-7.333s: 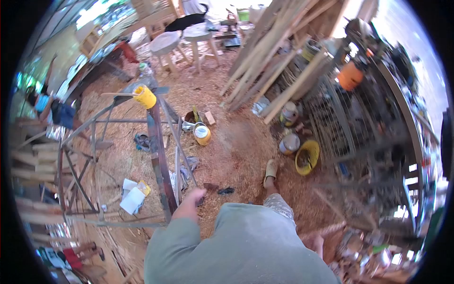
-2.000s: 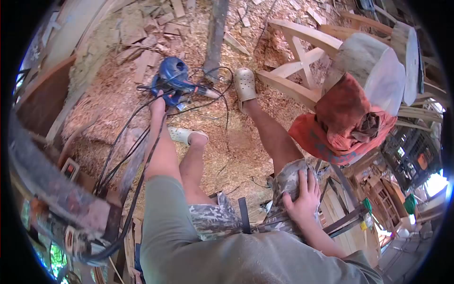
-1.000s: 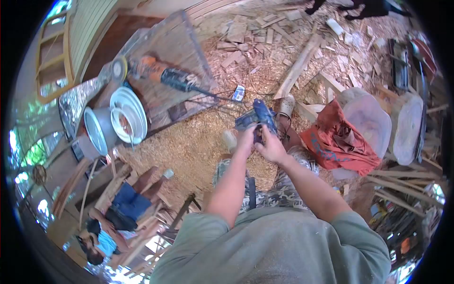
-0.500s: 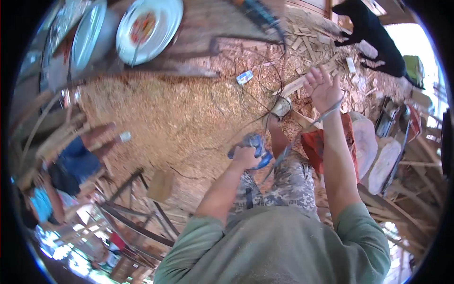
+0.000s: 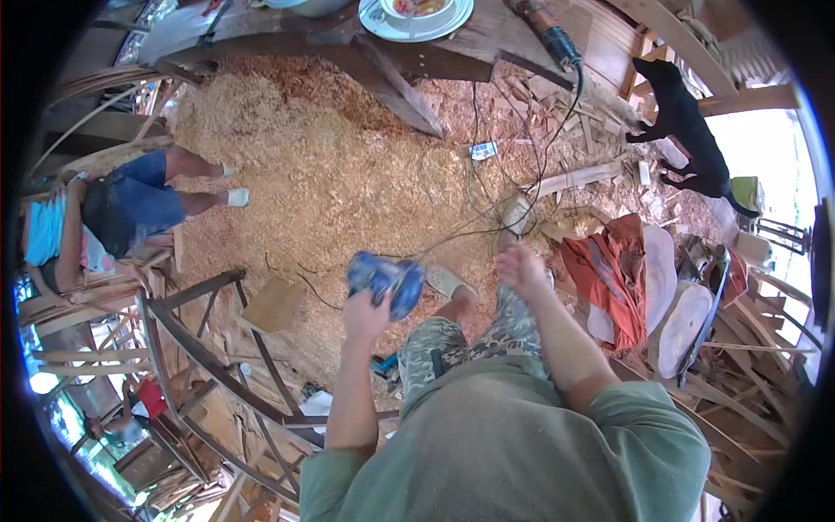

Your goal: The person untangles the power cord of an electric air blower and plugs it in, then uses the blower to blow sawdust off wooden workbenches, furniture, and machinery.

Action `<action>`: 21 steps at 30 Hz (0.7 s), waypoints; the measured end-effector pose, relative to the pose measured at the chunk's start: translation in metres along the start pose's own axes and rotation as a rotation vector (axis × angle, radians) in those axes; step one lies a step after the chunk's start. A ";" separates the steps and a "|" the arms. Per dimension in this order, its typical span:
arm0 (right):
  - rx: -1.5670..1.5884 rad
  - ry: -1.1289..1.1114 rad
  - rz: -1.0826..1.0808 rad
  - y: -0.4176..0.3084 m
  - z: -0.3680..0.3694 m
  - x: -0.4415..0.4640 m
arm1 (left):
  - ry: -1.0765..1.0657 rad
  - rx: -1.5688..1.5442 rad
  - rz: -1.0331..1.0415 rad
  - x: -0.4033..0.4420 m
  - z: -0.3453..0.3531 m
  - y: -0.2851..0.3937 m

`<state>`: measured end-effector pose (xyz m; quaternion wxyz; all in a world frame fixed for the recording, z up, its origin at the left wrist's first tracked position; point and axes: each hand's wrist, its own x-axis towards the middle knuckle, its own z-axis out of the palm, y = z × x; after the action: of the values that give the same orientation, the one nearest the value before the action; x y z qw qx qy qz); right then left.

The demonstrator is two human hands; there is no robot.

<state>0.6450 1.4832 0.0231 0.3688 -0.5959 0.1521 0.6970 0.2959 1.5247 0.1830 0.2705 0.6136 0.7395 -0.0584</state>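
Nearest, in front of the right leg of the camouflage shorts (image 5: 430,348): the right hand (image 5: 520,270), blurred, with fingers bent inward; cannot tell if grasping something or only half closed. More to the left: the left hand (image 5: 365,315), closed around the dark handle of a blue power tool (image 5: 376,271), perhaps a blower. Judging from this position, done already: tool taken in the grasp and held up above the floor, in only one hand. Not yet done, as far as visible: set down anywhere, or brought against any other thing. Impossible to tell whether running or switched off.

In appearance, rounded and compact, bright blue, with darker parts near the grip and some paler marks; smeared by motion, therefore without readable details.

Just beside, a beige clog (image 5: 446,282); below, a floor (image 5: 287,165) thickly covered with wood shavings. To the right, an orange-red cloth (image 5: 613,278) draped near pale round seats (image 5: 683,331). To the left, a dark metal frame (image 5: 229,380). Farther, past a tangle of dark cables (image 5: 580,84), a worktop (image 5: 491,35) carrying a plate (image 5: 435,31) and an orange grinder (image 5: 548,35). Toward the edges, a black dog (image 5: 691,130) and another person (image 5: 139,200) in blue shorts.
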 end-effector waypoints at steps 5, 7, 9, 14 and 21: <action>0.230 -0.270 0.240 0.029 0.115 -0.041 | 0.465 -0.057 0.072 -0.122 -0.076 -0.058; 0.364 -0.394 0.281 0.025 0.149 -0.031 | 0.473 0.026 0.023 -0.172 -0.113 -0.065; 0.504 -0.521 0.170 0.016 0.161 -0.015 | 0.550 0.056 -0.172 -0.222 -0.129 -0.074; 0.567 -0.029 0.019 -0.108 0.137 -0.003 | 1.217 -0.453 -0.765 -0.318 -0.183 -0.004; 0.449 0.114 -0.250 -0.246 -0.009 -0.024 | 1.505 -0.393 -0.657 -0.359 -0.204 0.014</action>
<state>0.8229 1.6369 0.0997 0.5656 -0.5516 0.2487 0.5603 0.2778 1.2986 0.5287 -0.2232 0.1844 0.8602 0.4199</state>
